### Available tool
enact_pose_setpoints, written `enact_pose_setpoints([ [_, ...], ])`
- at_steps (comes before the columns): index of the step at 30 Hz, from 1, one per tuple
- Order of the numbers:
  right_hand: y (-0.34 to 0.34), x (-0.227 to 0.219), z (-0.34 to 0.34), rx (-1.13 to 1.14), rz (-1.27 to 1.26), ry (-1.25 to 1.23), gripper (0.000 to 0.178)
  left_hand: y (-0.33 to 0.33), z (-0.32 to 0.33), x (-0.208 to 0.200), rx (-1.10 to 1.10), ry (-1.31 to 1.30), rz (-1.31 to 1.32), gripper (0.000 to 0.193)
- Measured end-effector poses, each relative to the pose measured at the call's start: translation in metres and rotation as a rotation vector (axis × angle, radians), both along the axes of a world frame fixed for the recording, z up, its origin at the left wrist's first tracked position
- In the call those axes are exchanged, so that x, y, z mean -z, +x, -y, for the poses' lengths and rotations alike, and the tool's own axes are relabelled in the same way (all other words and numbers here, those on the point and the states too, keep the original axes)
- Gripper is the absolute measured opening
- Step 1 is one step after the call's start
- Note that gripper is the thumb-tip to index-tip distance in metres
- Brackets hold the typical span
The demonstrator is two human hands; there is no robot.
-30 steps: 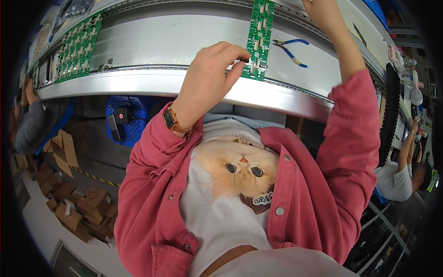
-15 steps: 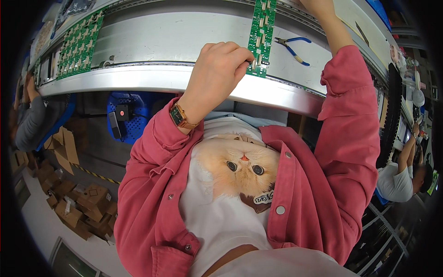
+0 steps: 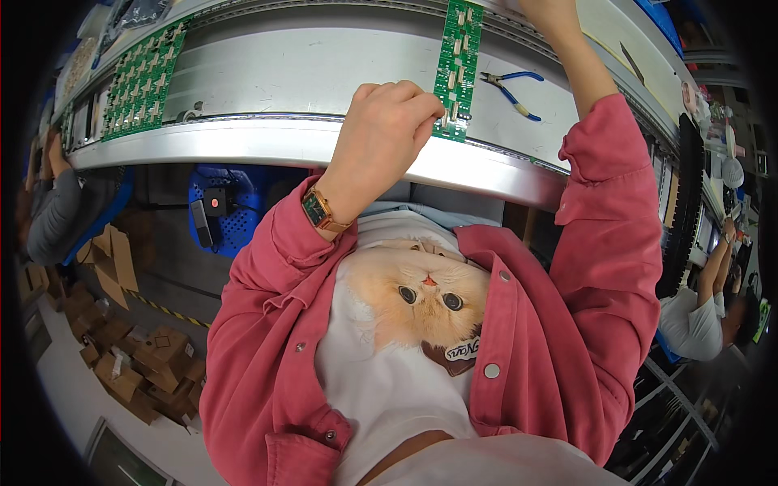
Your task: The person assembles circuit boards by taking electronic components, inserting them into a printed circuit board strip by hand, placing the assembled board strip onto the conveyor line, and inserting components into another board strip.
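A narrow green circuit board (image 3: 459, 61) with pale connectors lies across the rails of a metal conveyor (image 3: 308, 77). My left hand (image 3: 387, 121) is over the board's near end, thumb and fingers pinched together at its left edge. Whether a small part sits in that pinch is hidden by the fingers. My right hand (image 3: 553, 14) reaches to the far side of the line, past the rail. Its fingers are cut off by the upper edge of the picture. Between my arms, pliers (image 3: 512, 91) with blue handles lie on the conveyor bed, right of the board.
A wider green circuit board panel (image 3: 144, 81) rests on the rails at the left. Tweezers (image 3: 632, 61) lie beyond the far rail at the right. A blue stool (image 3: 231, 231) and cardboard boxes (image 3: 150, 364) stand below. Other people (image 3: 693, 316) sit at both sides.
My left hand stays at the board's near end, with its fingers slightly shifted. My right hand remains at the far side, moved a little left. The board lies as before.
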State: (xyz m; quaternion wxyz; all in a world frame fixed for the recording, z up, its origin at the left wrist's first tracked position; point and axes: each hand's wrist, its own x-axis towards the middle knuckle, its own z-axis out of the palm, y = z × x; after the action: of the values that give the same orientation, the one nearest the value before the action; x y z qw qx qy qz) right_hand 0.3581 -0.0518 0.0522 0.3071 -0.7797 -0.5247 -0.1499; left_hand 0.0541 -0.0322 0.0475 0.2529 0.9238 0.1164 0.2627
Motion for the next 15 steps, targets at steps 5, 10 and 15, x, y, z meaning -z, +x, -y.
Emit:
enact_pose_setpoints([
  [5,-0.033,-0.027,0.012,0.080,-0.244,-0.096,0.015,-0.006,0.000,-0.009,0.025,0.049,-0.010,0.014],
  [10,-0.083,-0.059,0.045,0.004,-0.732,-0.214,0.017,-0.009,-0.025,-0.054,0.169,0.150,-0.126,0.018],
  [15,-0.088,-0.036,0.068,-0.276,-0.974,-0.059,0.013,0.074,-0.121,-0.051,0.066,0.176,-0.367,0.020],
])
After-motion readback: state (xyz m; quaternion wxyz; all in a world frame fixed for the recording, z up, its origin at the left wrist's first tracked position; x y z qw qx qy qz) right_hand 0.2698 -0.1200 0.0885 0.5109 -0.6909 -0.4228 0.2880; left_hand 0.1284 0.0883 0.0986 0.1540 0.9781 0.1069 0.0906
